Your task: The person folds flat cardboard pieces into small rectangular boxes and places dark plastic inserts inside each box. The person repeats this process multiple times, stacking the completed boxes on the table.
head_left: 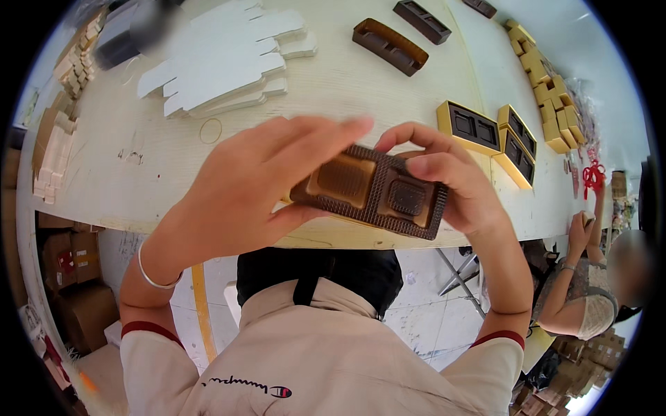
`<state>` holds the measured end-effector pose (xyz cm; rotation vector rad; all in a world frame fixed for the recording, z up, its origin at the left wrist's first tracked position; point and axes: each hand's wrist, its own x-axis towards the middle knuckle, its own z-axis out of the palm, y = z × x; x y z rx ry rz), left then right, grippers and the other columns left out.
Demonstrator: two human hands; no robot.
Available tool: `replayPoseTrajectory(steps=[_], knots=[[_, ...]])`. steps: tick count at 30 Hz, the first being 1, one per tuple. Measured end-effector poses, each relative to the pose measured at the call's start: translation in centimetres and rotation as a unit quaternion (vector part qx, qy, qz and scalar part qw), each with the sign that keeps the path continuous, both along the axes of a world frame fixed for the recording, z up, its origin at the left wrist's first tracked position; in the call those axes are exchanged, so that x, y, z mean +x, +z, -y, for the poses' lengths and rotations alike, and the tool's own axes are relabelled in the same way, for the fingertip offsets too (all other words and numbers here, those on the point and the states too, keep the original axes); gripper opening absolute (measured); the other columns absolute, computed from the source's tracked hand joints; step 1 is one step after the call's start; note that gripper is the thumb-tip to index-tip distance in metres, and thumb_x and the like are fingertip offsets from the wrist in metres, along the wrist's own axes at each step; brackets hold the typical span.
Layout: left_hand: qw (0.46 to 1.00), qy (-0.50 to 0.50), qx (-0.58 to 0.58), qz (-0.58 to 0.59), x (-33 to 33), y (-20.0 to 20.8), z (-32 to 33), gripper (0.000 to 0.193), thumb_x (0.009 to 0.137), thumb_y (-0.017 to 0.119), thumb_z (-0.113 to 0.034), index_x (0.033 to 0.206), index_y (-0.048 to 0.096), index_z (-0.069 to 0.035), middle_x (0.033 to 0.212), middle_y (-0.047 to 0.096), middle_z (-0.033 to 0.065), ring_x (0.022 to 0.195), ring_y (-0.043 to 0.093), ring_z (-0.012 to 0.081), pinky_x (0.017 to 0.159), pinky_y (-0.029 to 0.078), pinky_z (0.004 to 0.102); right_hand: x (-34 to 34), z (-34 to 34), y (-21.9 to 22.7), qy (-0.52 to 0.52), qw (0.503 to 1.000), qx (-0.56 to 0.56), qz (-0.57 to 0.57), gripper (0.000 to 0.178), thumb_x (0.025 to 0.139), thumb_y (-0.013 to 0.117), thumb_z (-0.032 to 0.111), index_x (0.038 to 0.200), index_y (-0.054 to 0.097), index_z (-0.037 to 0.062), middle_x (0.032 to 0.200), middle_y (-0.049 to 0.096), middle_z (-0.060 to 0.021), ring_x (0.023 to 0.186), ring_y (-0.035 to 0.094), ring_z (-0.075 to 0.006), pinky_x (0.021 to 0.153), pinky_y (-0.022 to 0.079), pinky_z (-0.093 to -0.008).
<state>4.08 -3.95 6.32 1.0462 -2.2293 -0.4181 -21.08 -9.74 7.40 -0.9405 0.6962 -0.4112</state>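
Between my hands, above the table's near edge, is a dark brown plastic tray [375, 182] with two square hollows and a ribbed rim. A thin gold edge shows along its underside; what that belongs to is hidden. My left hand [232, 182] is closed on the tray's left end, thumb below and fingers above, the fingertips slightly blurred. My right hand [458, 182] grips the right end, with its thumb on the upper rim and its index finger bent over the far edge.
A stack of flat white carton blanks [222, 55] lies at the far left. Loose brown trays [390, 46] rest at the back. Gold boxes with dark inserts [469, 127] stand at right, more gold boxes [548, 90] farther along. Another person [583, 291] works at the far right.
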Motion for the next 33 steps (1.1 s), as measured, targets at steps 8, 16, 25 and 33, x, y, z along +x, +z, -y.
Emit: replayPoseTrajectory(steps=[8,16,25,33], knots=[[0.969,-0.034,0.244,-0.030,0.5,-1.2,0.8,0.062,0.066,0.079,-0.004,0.124,0.058,-0.009,0.107,0.056,0.0047,0.088,0.054,0.0164,0.068,0.046,0.0269,-0.8,-4.3,-2.6,0.006,0.799,-0.562,-0.213,0.055,0.078,0.076,0.019,0.124,0.054,0.0008,0.111,0.056,-0.0166,0.096,0.059,-0.0309,0.080,0.049,-0.0350],[0.931,-0.076,0.356,0.001,1.8,-2.6,1.8,0.072,0.070,0.080,-0.012,0.133,0.045,-0.009,0.117,0.049,0.0076,0.092,0.055,0.0195,0.072,0.047,0.0306,1.0,-6.1,-3.8,-0.076,0.880,-0.428,-0.191,0.037,0.083,0.070,0.006,0.118,0.060,0.0016,0.124,0.053,-0.0159,0.090,0.060,-0.0232,0.070,0.051,-0.0315],[0.953,-0.031,0.233,0.193,-0.1,-1.9,0.5,0.065,0.084,0.065,-0.017,0.144,0.039,-0.024,0.122,0.048,0.0119,0.085,0.060,0.0327,0.072,0.051,0.0395,0.4,-5.0,-5.9,-0.053,0.772,-0.576,-0.262,0.034,0.082,0.067,0.001,0.116,0.064,0.0031,0.132,0.046,-0.0180,0.086,0.060,-0.0233,0.071,0.051,-0.0336],[0.963,-0.039,0.155,0.215,0.4,-2.5,0.4,0.058,0.086,0.062,-0.025,0.141,0.044,-0.027,0.121,0.050,0.0125,0.077,0.061,0.0306,0.068,0.051,0.0388,-1.7,-2.5,-6.0,0.026,0.878,-0.467,-0.099,0.031,0.082,0.064,-0.004,0.111,0.068,0.0066,0.133,0.049,-0.0175,0.091,0.061,-0.0252,0.075,0.050,-0.0317]])
